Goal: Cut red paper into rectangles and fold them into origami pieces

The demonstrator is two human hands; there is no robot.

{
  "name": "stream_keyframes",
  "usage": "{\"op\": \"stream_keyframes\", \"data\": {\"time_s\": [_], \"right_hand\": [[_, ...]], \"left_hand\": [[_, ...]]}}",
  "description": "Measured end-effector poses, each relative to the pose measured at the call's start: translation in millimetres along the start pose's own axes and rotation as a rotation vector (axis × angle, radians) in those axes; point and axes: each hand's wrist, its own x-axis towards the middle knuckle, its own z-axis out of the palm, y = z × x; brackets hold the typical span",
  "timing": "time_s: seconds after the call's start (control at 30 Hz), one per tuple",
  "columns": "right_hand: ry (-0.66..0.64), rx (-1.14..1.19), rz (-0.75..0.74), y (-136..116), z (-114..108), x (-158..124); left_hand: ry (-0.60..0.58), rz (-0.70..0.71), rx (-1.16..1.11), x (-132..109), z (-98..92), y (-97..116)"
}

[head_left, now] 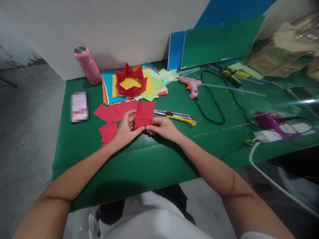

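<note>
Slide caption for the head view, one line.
Left hand and right hand hold a red paper above a green table, with a paper crown and glue gun beyond.

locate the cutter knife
In the head view, the cutter knife lies beyond the right hand, right of the held red paper, below the pink glue gun.

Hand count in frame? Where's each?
2. The left hand grips the red paper by its left side and lower edge; the right hand holds its lower right corner. No other hands visible.
</note>
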Motion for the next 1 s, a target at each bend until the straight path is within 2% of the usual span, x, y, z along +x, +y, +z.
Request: {"op": "stream_keyframes", "data": {"time_s": [0.13, 0.5, 0.77, 1.0], "right_hand": [[-0.004, 0.002, 0.006, 3, -1, 1], [-0.005, -0.017, 0.008, 3, -1, 0], [-0.076, 0.010, -0.023, 1, -1, 0], [-0.084, -0.032, 0.000, 3, -2, -2]], "left_hand": [[0.029, -0.051, -0.049, -1, 1.2, 2], [0.015, -0.118, -0.104, 1, -0.1, 5], [-0.037, -0.122, -0.075, 0, 0.6, 10], [-0.087, -0.078, -0.033, -2, 0.3, 13]]}}
